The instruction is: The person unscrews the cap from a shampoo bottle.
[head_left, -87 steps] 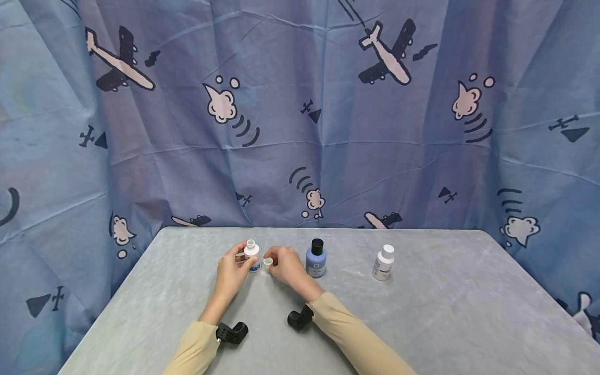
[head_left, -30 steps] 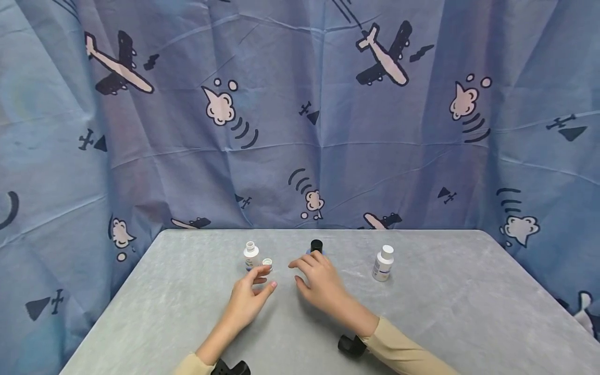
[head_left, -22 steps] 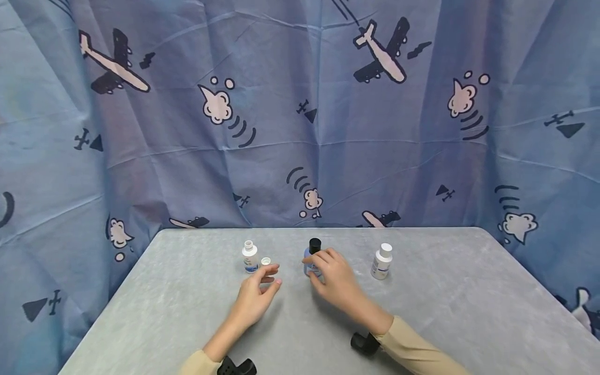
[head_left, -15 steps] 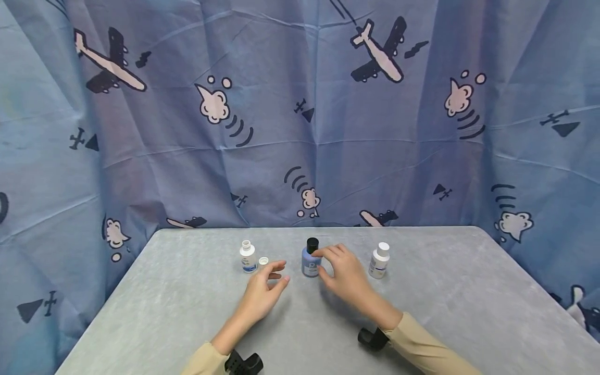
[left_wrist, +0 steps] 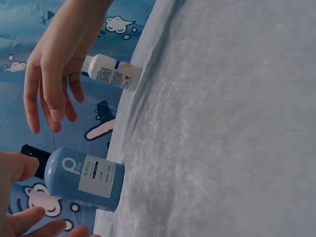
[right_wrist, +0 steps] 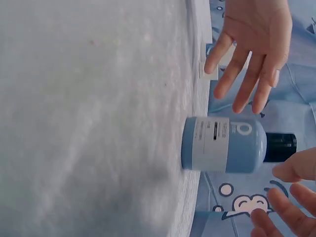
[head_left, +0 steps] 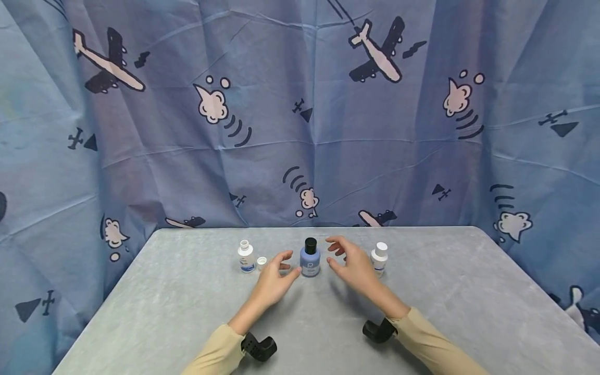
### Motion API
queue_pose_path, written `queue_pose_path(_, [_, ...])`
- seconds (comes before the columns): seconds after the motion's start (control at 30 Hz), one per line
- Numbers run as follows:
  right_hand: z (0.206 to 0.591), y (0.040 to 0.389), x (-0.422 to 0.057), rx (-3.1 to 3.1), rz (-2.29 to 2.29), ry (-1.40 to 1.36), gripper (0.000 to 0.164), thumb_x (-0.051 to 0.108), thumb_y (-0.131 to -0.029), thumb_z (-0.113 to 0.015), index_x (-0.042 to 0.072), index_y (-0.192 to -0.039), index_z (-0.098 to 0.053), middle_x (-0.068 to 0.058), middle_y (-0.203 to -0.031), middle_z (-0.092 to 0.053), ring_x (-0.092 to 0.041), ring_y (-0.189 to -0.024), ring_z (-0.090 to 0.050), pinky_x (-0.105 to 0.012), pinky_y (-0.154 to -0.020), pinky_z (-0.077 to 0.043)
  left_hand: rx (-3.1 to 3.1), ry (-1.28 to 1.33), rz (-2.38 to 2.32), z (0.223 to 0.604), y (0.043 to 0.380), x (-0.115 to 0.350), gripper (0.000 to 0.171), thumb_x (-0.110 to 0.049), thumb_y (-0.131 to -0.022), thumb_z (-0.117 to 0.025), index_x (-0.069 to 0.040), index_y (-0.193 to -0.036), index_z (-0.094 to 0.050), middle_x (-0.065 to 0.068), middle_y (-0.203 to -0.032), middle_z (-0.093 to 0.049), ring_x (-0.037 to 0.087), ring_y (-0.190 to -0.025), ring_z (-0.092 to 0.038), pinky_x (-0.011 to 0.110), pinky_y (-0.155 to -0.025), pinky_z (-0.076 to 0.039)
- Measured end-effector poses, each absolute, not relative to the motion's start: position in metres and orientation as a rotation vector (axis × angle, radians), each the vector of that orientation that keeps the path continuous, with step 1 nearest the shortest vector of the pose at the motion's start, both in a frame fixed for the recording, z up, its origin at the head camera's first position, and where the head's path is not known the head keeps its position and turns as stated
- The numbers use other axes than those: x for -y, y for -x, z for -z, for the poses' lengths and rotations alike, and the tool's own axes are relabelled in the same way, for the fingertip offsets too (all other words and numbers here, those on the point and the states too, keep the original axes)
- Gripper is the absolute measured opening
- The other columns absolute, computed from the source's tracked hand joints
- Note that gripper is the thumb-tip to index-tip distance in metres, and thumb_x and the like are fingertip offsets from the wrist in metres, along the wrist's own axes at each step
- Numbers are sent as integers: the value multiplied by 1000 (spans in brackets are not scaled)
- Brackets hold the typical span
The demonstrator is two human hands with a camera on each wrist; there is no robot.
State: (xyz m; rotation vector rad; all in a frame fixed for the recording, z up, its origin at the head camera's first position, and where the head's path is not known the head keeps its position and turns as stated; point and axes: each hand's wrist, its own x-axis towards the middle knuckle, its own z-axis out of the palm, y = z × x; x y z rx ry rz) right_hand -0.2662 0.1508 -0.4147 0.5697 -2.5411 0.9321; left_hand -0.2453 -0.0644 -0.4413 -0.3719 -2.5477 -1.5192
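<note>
A blue bottle (head_left: pixel 310 262) with a black cap stands upright on the table, its label facing me. To its left my left hand (head_left: pixel 275 279) hovers with fingers relaxed and spread, holding nothing. My right hand (head_left: pixel 352 264) is on the bottle's other side, fingers loosely bent and nothing in them. In the left wrist view the blue bottle (left_wrist: pixel 86 178) lies between the two hands. An uncapped white bottle (head_left: pixel 246 257) stands at the left, with its white cap (head_left: pixel 261 263) on the table beside it. Behind my right hand is a capped white bottle (head_left: pixel 379 258), partly hidden.
The grey table (head_left: pixel 187 291) ends at a back edge just beyond the bottles. A blue curtain (head_left: pixel 262 104) printed with planes hangs behind it. Each wrist wears a black camera mount, such as the left mount (head_left: pixel 259 347).
Earlier my left hand held the white bottle and my right hand its cap; both were released. Since then both hands have moved rightward, the right one passing in front of the blue bottle to its far side.
</note>
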Motion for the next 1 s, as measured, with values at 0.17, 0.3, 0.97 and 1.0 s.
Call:
queue_pose_path(0.17, [412, 274, -153, 2556, -977, -549, 45, 9, -81, -72, 8, -124, -59, -10, -102, -70, -25, -90, -65, -36, -74, -52, 2553, 320, 1553, 441, 255, 59, 58, -26, -87, -68, 4, -134, -50, 21, -136, -55, 37, -114, -60, 48, -91, -52])
queue_pose_path(0.3, [409, 279, -152, 2587, -975, -541, 48, 11, -81, -72, 8, -127, -57, -9, -106, -69, -24, -92, -64, -37, -75, -52, 2550, 272, 1597, 442, 263, 56, 63, -26, -84, -71, 4, -136, -48, 20, -138, -53, 39, -119, -57, 49, -95, -49])
queue_pose_path(0.97, [413, 294, -143, 2592, -1043, -525, 53, 9, -79, -75, 9, -128, -55, -10, -108, -66, -24, -92, -64, -37, -76, -53, 2473, 386, 1727, 454, 278, 42, 67, -15, -78, -77, 2, -134, -46, 25, -125, -60, 41, -115, -57, 52, -97, -46])
queue_pose_path(1.0, [413, 293, -143, 2592, -1044, -528, 53, 9, -79, -75, 9, -128, -55, -10, -108, -66, -24, -92, -64, -37, -76, -53, 2469, 392, 1728, 454, 278, 41, 66, -15, -78, -77, 2, -133, -47, 24, -124, -61, 40, -114, -58, 51, -96, -47])
